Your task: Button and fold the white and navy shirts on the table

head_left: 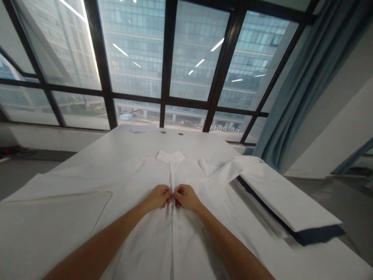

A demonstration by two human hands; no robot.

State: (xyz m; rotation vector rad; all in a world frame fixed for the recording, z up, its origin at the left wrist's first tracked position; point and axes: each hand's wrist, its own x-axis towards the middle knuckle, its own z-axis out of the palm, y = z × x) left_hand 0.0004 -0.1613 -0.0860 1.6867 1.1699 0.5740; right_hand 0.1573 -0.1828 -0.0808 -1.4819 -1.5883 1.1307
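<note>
A white shirt [140,237] lies spread front side up, its collar [170,156] pointing toward the window and its sleeves out to both sides. Both hands meet at the front opening, partway down the chest. My left hand [160,195] pinches the left front edge, fingers curled. Close beside it, my right hand [186,196] pinches the right front edge. Whether a button sits between the fingertips is too small to tell. Below the hands the two front edges run down together, with a narrow dark gap between them.
The shirt rests on a white table [201,142]. A stack of folded white and navy cloth [291,196] lies at the right, touching the right sleeve. Papers [136,128] lie at the far edge near two small round discs. Beyond are windows and a blue curtain [303,77].
</note>
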